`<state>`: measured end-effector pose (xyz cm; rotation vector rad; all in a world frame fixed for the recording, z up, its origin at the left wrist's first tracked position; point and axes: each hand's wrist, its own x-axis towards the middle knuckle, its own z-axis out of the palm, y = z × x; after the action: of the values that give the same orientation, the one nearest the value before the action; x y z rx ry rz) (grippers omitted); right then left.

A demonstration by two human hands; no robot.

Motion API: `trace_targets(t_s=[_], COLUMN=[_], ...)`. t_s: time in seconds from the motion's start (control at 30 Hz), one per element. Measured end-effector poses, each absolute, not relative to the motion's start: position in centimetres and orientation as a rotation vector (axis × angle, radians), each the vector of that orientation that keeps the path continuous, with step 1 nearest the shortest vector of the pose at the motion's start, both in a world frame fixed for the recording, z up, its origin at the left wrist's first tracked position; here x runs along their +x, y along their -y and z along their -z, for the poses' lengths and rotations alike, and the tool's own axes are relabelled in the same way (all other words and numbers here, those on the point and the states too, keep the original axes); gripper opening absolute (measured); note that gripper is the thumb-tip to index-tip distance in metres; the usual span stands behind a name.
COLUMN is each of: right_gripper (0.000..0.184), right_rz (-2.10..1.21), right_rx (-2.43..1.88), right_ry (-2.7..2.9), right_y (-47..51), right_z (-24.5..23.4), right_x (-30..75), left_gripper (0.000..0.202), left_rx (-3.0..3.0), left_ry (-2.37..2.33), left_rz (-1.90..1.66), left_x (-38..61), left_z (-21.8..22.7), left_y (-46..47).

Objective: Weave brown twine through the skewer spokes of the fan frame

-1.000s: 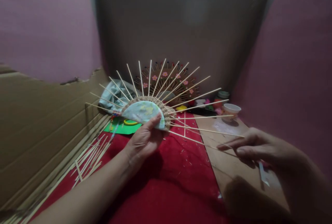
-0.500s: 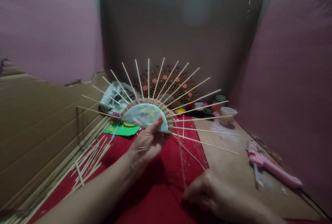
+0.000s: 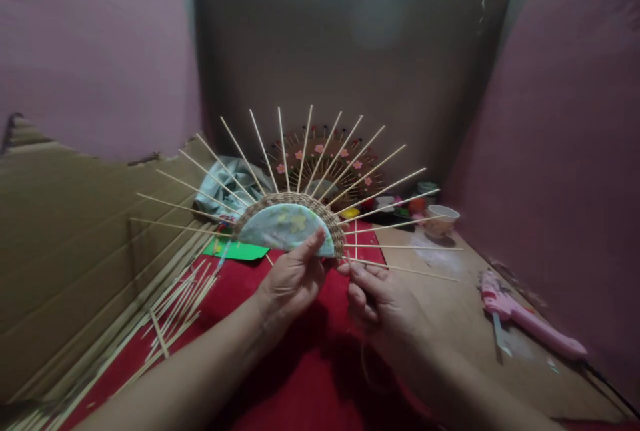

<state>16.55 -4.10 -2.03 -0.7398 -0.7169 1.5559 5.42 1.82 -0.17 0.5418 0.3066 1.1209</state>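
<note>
My left hand (image 3: 293, 279) grips a half-round fan frame (image 3: 285, 226) by its lower edge: a pale flowered fabric half-disc rimmed with woven brown cord, with several thin wooden sticks (image 3: 385, 186) fanning out from it. It is held upright above the red cloth (image 3: 300, 364). My right hand (image 3: 377, 301) is closed at the frame's lower right corner, fingers pinched near the woven rim and the lowest stick. A thin cord strand seems to trail down from it, but I cannot make it out clearly.
A pink glue gun (image 3: 530, 323) lies on the brown board (image 3: 450, 311) at right. Loose sticks (image 3: 175, 311) lie at left beside cardboard (image 3: 65, 244). At the back stand a finished flowered fan (image 3: 327, 158), a small bowl (image 3: 441, 218), jars, green paper (image 3: 235, 251) and crumpled cloth (image 3: 225, 181).
My right hand left the right-side sticks, dropped low over the red cloth, then came up to the frame's lower right corner. The frame tilted slightly to the left.
</note>
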Motion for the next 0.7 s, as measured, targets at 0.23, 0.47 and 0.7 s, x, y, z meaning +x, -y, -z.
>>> trace_targets(t_s=[0.23,0.47,0.7], right_gripper=[0.014,0.016,0.018], right_rz=[-1.646,-1.476,-1.127], right_rx=[-0.709,-0.875,-1.034], right_ry=[0.760,0.889,1.153], right_y=[4.2,3.4,3.0], right_z=[2.9,2.9,2.5], right_x=[16.4,16.8,18.1], left_gripper=[0.003,0.006,0.009], left_rx=[0.592,0.544,0.576], left_ry=[-0.292,-0.279,-0.429], left_rz=[-1.032,-1.053,-1.054], left_x=[5.6,5.8,5.9], left_z=[0.0,0.1,1.0], left_y=[-1.4,-1.7,-1.8])
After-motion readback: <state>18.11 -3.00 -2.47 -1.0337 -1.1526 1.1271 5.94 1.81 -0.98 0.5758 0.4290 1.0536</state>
